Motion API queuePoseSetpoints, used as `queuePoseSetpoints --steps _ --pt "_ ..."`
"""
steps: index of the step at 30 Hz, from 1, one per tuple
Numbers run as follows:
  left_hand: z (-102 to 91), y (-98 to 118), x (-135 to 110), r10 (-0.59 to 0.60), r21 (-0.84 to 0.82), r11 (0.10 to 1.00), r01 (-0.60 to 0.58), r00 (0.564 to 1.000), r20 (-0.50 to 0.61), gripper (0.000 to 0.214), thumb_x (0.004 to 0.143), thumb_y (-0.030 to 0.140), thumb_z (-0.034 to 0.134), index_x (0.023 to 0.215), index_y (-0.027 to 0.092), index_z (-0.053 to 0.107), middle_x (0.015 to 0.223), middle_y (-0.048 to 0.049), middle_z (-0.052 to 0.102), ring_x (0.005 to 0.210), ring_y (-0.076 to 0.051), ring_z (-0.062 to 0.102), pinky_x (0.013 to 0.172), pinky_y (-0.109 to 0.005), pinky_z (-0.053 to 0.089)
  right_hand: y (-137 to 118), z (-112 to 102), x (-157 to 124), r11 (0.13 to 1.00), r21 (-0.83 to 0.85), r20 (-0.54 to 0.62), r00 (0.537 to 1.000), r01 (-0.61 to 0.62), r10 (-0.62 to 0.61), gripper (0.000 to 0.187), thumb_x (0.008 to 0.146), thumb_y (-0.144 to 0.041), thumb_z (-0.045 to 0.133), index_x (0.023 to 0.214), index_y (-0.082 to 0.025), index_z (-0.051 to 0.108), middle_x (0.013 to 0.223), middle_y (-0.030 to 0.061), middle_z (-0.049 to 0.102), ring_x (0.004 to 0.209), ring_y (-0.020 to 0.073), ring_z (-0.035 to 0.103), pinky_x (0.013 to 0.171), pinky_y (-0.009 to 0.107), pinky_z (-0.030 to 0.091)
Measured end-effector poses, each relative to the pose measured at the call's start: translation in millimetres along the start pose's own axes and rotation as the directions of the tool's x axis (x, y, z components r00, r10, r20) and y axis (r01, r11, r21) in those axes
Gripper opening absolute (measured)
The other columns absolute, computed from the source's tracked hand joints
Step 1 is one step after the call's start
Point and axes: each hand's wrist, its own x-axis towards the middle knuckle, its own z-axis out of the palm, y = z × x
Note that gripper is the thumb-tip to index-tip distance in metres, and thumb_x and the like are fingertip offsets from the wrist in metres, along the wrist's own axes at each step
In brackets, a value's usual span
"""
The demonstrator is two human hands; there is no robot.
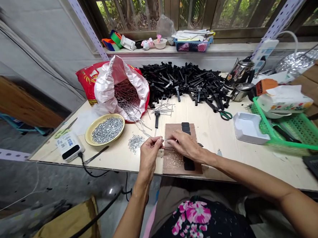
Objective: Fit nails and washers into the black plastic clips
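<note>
Passage between board point(169, 161) and tray point(254, 139); right forearm point(240, 168) across near end; black pile point(183, 79) blocks rear, room beyond unclear.

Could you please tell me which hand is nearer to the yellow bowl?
Left: the left hand is to the right of the yellow bowl; the right hand is farther right, over the brown board.

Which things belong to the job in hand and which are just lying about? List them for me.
Likely in the job: thin rod between left hand and right hand, brown board, pile of small metal pieces, yellow dish, red bag of rods, black parts.

Seemingly just lying about: green-handled scissors, tissue pack, kettle, pink-and-white toy.
</note>
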Motion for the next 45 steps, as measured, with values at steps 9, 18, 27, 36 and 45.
queuePoseSetpoints --steps 9,18,27,36,45 --pt "-3.3 -0.3 0.9 0.007 0.075 0.997 -0.006 1.000 -0.023 0.026 0.067 0.032 0.075 0.081 0.011 0.068 0.075 -0.0022 0.066 0.058 -0.009 0.058 0.061 -0.022 0.046 1.7 1.8 0.7 0.998 -0.054 0.008 0.999 -0.037 0.038 0.023 0.097 -0.031 0.041 0.085 -0.018 0.057 0.081 0.0029 0.060 0.073 0.0135 0.055 0.062 0.024 0.035" --pt "10.0 0.0 0.6 -0.112 -0.153 0.982 0.112 0.994 0.003 0.033 0.060 0.031 0.079 0.083 0.010 0.068 0.073 -0.0023 0.065 0.060 -0.008 0.058 0.064 -0.023 0.048 7.5 -0.3 -1.6 0.993 0.101 -0.110 0.991 -0.058 0.069 0.015 0.095 -0.027 0.044 0.087 -0.019 0.055 0.081 0.0019 0.062 0.072 0.0137 0.055 0.065 0.024 0.037" --pt "8.4 -20.8 4.0 -0.049 0.115 0.992 0.049 0.999 -0.001 0.032 0.069 0.039 0.072 0.084 0.011 0.067 0.074 -0.0031 0.065 0.061 -0.011 0.057 0.061 -0.024 0.047 39.0 8.0 1.3 0.944 0.272 -0.064 0.975 -0.187 0.212 0.018 0.090 -0.027 0.047 0.082 -0.017 0.058 0.077 0.0023 0.062 0.072 0.0137 0.056 0.067 0.025 0.041" --pt "24.7 -28.2 7.1 0.247 0.534 0.796 -0.284 0.959 0.140 0.017 0.079 0.032 0.061 0.085 0.020 0.072 0.082 -0.0060 0.067 0.076 -0.019 0.061 0.074 -0.030 0.046 77.6 -30.7 -7.9 0.400 0.815 0.182 0.840 -0.420 0.512 0.033 0.074 -0.047 0.064 0.083 -0.016 0.057 0.059 -0.0057 0.049 0.046 0.0052 0.040 0.042 0.018 0.031" --pt "67.0 -35.8 26.9 0.290 0.700 0.398 -0.593 0.805 0.517 0.025 0.090 0.025 0.046 0.100 0.021 0.069 0.086 -0.0073 0.058 0.081 -0.020 0.056 0.072 -0.031 0.043 88.2 -49.8 -51.7 0.610 0.687 -0.004 0.838 -0.394 0.546 0.037 0.086 -0.043 0.051 0.111 -0.016 0.054 0.074 -0.0007 0.062 0.052 0.0072 0.048 0.051 0.021 0.038"
